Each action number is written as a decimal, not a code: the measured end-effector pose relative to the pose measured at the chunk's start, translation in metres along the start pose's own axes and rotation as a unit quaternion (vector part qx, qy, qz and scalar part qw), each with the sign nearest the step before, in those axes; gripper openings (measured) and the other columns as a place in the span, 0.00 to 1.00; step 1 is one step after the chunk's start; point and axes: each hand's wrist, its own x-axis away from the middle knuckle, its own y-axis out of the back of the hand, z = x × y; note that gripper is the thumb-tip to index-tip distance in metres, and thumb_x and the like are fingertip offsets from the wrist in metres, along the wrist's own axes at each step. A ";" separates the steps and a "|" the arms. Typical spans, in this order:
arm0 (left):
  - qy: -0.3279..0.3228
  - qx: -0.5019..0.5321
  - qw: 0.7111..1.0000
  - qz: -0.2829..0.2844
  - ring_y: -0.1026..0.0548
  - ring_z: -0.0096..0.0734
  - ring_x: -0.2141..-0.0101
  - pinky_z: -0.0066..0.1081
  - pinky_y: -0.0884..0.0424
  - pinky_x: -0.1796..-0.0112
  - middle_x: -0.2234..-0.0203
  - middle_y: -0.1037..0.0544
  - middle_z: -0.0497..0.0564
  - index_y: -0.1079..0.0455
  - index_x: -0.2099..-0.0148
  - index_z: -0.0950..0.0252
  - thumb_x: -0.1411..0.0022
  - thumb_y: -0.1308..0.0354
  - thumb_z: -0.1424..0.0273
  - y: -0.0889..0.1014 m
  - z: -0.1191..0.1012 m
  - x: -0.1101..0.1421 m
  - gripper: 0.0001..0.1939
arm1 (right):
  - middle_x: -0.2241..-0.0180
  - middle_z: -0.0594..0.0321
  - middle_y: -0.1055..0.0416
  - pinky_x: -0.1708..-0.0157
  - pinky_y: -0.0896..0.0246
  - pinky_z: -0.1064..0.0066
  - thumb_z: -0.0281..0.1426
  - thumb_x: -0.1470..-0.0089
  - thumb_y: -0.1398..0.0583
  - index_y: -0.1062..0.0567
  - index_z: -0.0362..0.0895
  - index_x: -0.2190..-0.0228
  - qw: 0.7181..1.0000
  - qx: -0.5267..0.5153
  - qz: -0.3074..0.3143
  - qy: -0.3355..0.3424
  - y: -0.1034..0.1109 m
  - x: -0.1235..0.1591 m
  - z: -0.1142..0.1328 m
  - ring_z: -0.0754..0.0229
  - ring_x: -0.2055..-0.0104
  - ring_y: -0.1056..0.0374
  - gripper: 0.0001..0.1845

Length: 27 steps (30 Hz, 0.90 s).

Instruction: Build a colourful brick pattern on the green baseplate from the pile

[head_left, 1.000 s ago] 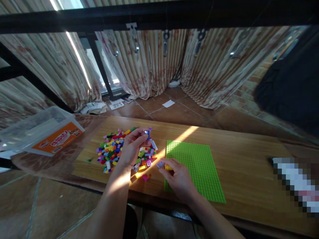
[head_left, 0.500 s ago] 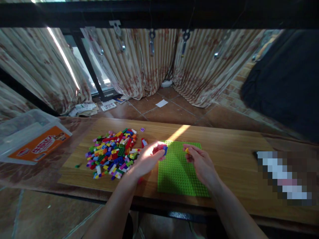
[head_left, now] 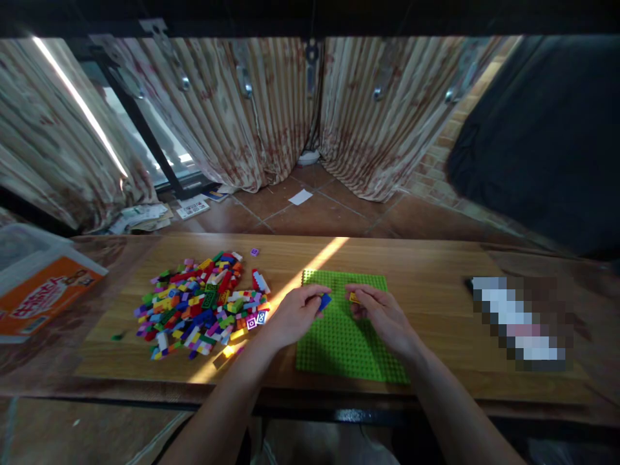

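A blue toy brick (head_left: pixel 325 301) is pinched between the thumb and fingers of my left hand (head_left: pixel 299 314), over the left part of a green studded baseplate (head_left: pixel 334 352). My right hand (head_left: pixel 383 316) grips a yellow toy brick (head_left: pixel 354 298) above the plate's right half. A small gap separates the two bricks. The baseplate lies flat on the wooden tabletop, and my hands and forearms cover parts of it. To the left of my left hand spreads a heap of mixed coloured bricks (head_left: pixel 194 310).
A clear plastic box (head_left: pixel 36 252) with an orange label stands at the far left. One purple brick (head_left: pixel 254 252) and a red piece (head_left: pixel 256 279) lie apart from the heap. A blurred-out object (head_left: pixel 518 323) is at the right of the wooden tabletop (head_left: pixel 436 271).
The view has turned slightly right, so the scene sits further left. My left hand has drawn back a little from the sunlit strip, its brick now tilted. Both bricks stay held.
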 end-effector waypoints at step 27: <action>-0.160 -0.345 0.923 -0.066 0.27 0.37 0.54 0.39 0.29 0.51 0.55 0.26 0.55 0.34 0.44 0.66 0.37 0.48 0.79 -0.026 -0.006 -0.016 0.19 | 0.58 0.56 0.26 0.50 0.38 0.58 0.22 0.49 0.39 0.25 0.44 0.56 0.864 0.436 0.018 0.252 0.030 0.000 -0.001 0.52 0.53 0.33 0.18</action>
